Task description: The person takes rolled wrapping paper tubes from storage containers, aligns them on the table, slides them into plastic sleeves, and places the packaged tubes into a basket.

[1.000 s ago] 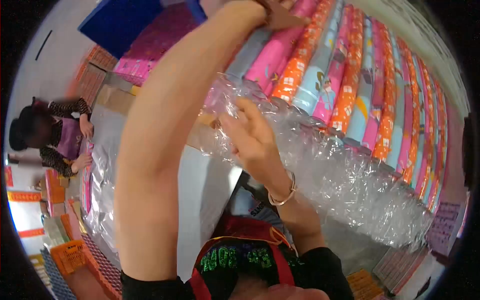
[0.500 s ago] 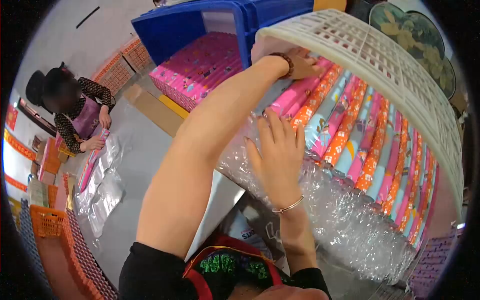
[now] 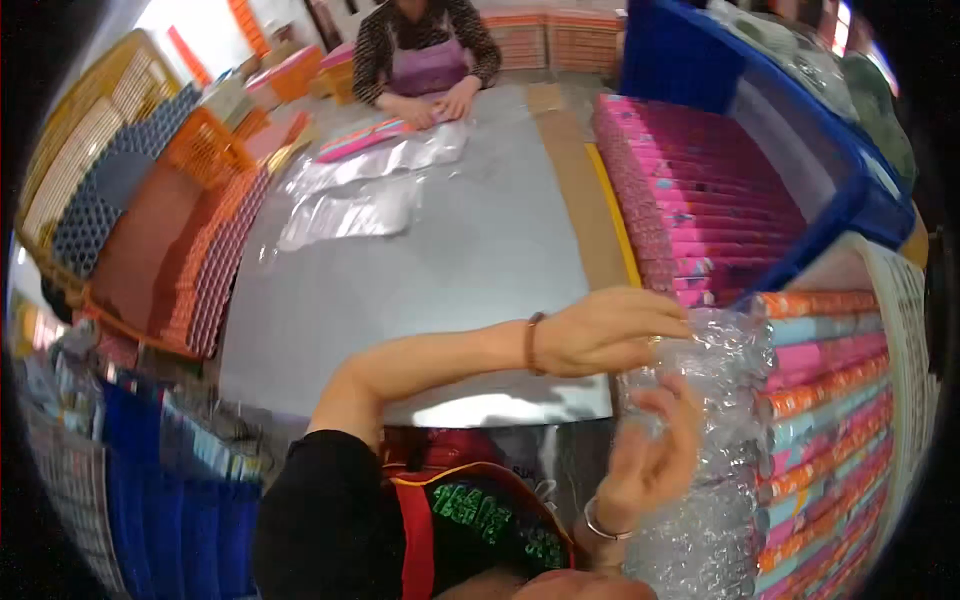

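Observation:
My left hand (image 3: 612, 332), a brown beaded bracelet at its wrist, reaches right with fingers stretched out over crumpled clear plastic (image 3: 715, 375). No object shows in its fingers. Just below, my right hand (image 3: 655, 455), with a thin bangle, is raised beside the same plastic; motion smears its fingers, so its grip is unclear. Right of both hands, patterned rolls (image 3: 825, 400) in orange, pink and pale blue lie side by side, their ends facing the plastic. A white plastic basket (image 3: 905, 330) borders the rolls.
A grey tabletop (image 3: 470, 290) lies ahead. Across it, a person (image 3: 425, 65) handles a pink roll (image 3: 365, 138) near clear plastic sleeves (image 3: 350, 212). A blue crate (image 3: 850, 190) holds pink rolls (image 3: 720, 200). Orange crates (image 3: 200, 150) stand left, above blue bins (image 3: 180, 520).
The view has swung left toward the table. My left hand has drawn back from the rolls inside the basket, and my right hand has lifted off the roll ends.

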`<state>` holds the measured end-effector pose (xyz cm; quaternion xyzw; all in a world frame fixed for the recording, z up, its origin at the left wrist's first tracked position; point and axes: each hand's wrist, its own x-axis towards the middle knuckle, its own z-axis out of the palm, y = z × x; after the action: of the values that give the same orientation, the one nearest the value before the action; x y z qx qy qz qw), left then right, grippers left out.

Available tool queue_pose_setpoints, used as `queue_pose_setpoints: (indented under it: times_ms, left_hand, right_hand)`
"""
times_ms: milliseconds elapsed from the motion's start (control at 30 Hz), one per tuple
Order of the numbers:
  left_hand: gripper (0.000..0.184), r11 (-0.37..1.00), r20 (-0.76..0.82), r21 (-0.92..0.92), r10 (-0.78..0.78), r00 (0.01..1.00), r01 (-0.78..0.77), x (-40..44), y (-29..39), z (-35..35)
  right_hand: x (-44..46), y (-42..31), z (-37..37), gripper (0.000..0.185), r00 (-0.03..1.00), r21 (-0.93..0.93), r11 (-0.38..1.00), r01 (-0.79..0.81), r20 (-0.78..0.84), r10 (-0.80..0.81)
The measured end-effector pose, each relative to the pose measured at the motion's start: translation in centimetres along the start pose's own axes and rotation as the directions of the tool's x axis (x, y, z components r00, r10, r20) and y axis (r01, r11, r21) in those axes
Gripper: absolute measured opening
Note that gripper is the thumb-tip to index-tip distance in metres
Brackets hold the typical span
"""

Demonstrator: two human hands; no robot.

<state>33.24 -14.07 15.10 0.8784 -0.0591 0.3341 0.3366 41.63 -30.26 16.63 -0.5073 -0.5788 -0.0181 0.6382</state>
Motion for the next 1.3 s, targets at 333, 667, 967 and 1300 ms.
queue_pose_setpoints:
  times_ms: [333,667,967,1300]
  left_hand:
    - [0.022,0.352,-0.539,-0.319,-0.831,0.138,0.88,-32.9,4.5,0.2]
    - [0.02,0.401,-0.533,-0.242,-0.816,0.224,0.884,-35.7,3.3,-10.6]
    - [0.022,0.338,-0.762,0.139,-0.564,0.319,0.931,-38.7,-6.5,-22.0]
    - [0.041,-0.045,-0.716,0.421,-0.629,0.302,0.906,-41.2,-15.7,-29.2]
  right_hand:
    - [7.2,-9.9,13.9,0.025,0.376,0.698,0.527,0.485,0.377,-0.846]
    - [8.2,-13.0,24.5,0.035,0.428,0.321,0.78,0.537,0.693,-0.58]
    - [2.6,3.6,49.6,0.021,0.337,0.117,0.755,0.645,0.843,-0.419]
    - [3.3,16.1,50.7,0.038,0.567,-0.326,0.847,0.419,0.823,0.037]
